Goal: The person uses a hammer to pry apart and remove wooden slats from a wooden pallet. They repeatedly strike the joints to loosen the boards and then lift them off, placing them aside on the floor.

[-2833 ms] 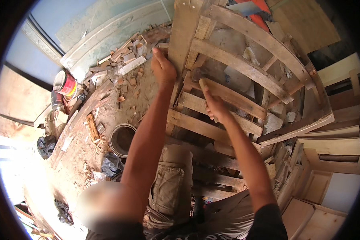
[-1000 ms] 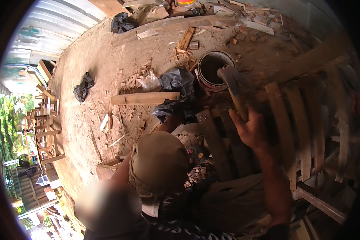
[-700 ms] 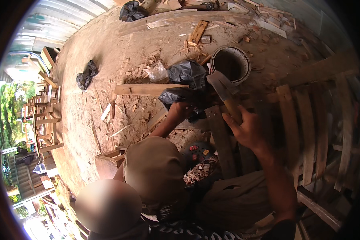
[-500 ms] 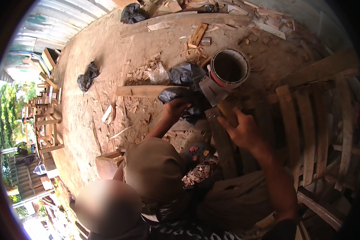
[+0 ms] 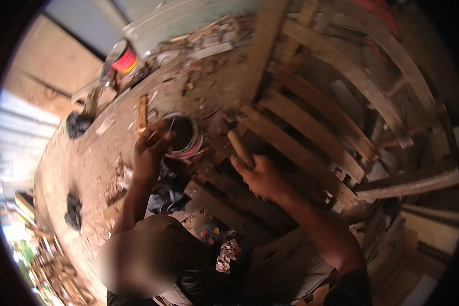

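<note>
Gripping a wooden-handled hammer [image 5: 241,149], the right hand [image 5: 262,176] has its fingers wrapped around the handle. The left hand [image 5: 155,145] pinches a thin nail-like piece [image 5: 172,123] between thumb and fingers. Just right of the left hand stands a bucket [image 5: 199,133]; wooden slats [image 5: 311,133] lie beyond and right of the right hand.

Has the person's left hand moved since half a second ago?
Yes, toward the bucket: the left hand, earlier at the black bag, now overlaps the bucket's left rim in view.
</note>
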The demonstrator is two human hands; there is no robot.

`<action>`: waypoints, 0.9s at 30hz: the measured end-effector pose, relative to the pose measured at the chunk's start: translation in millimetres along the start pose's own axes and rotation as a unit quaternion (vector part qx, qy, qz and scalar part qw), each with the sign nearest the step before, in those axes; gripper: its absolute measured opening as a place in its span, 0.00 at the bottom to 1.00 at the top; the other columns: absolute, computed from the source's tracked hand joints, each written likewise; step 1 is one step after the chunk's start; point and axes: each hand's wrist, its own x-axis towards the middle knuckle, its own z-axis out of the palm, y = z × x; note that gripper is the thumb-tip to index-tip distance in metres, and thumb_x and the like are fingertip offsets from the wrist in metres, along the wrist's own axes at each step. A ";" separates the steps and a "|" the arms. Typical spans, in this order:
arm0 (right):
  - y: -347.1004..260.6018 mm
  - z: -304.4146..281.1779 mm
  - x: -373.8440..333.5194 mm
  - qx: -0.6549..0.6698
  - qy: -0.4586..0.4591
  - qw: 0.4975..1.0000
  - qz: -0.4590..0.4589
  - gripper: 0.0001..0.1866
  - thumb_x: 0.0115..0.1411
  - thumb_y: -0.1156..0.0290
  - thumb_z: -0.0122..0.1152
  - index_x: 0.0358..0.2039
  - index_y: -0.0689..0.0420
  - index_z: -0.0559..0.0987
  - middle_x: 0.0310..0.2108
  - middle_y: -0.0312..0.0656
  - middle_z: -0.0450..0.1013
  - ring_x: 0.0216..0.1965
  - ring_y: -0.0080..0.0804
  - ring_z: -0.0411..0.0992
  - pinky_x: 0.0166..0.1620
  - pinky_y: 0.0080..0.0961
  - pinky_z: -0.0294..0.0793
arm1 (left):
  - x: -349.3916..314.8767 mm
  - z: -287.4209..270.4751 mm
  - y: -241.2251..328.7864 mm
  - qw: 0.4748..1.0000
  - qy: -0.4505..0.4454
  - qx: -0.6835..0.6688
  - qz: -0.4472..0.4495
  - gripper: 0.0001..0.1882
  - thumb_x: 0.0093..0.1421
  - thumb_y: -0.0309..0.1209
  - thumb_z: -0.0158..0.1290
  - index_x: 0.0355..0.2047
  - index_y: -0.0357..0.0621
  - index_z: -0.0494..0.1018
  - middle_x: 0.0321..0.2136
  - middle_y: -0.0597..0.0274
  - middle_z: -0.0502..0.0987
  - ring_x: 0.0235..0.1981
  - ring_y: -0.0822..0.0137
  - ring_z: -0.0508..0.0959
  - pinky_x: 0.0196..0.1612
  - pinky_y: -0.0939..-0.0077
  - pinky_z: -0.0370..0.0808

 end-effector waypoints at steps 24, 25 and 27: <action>107.3 -148.8 -159.5 0.405 0.329 0.835 0.171 0.23 0.67 0.48 0.55 0.27 0.54 0.65 0.16 0.30 0.60 0.14 0.19 0.59 0.17 0.23 0.61 | 11.1 533.2 -85.6 0.834 -0.428 0.170 0.304 0.13 0.60 0.36 0.61 0.40 0.40 0.81 0.34 0.55 0.83 0.36 0.70 0.81 0.39 0.73 0.76; 107.9 -151.0 -164.0 0.433 0.338 0.818 0.170 0.22 0.67 0.48 0.55 0.27 0.54 0.65 0.17 0.30 0.60 0.14 0.19 0.59 0.17 0.23 0.61 | 2.3 543.6 -91.6 0.831 -0.439 0.174 0.294 0.13 0.59 0.35 0.61 0.39 0.40 0.81 0.35 0.52 0.83 0.35 0.69 0.81 0.39 0.73 0.76; 98.2 -151.4 -159.9 0.435 0.329 0.821 0.168 0.22 0.67 0.49 0.55 0.27 0.54 0.65 0.17 0.31 0.60 0.14 0.19 0.59 0.17 0.23 0.61 | 24.3 542.6 -109.9 0.835 -0.418 0.161 0.319 0.13 0.59 0.35 0.61 0.39 0.39 0.81 0.35 0.52 0.83 0.34 0.68 0.81 0.39 0.72 0.76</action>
